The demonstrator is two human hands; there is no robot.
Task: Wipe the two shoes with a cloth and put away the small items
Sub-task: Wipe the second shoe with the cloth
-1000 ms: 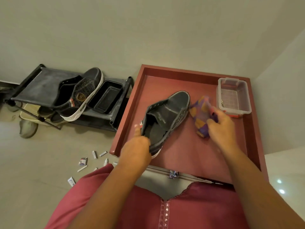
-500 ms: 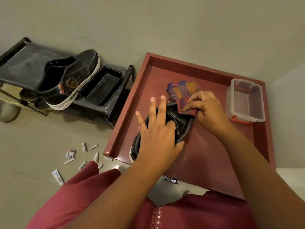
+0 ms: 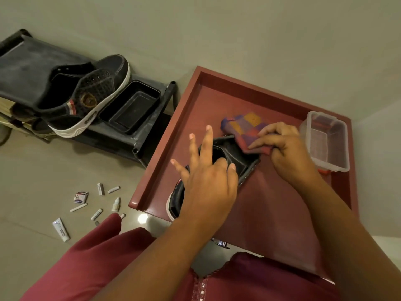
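Since half a second ago the right hand (image 3: 288, 153) has drawn the purple-and-orange checked cloth (image 3: 246, 129) a little toward three o'clock along the top edge of the dark grey canvas shoe (image 3: 236, 157), while the left hand (image 3: 208, 181) has stayed planted on it.

The left hand's fingers are splayed and loose, with only the thumb hooked over the collar. The right hand's fingers are pinched shut on a fold of cloth. The shoe lies on the dark red wooden tray table (image 3: 271, 203), its heel toward seven o'clock at the tray's near rim.

To wipe well, I would press the left palm down so the shoe cannot skid, bunch more cloth under the right fingertips, and stroke along the upper instead of dabbing.

The matching dark shoe with a white sole (image 3: 91, 98) waits on the black metal rack (image 3: 28, 61) at ten o'clock. The small white tubes and packets (image 3: 86, 205) lie scattered on the floor at eight o'clock, and the clear plastic box (image 3: 327, 142) at three o'clock looks empty.
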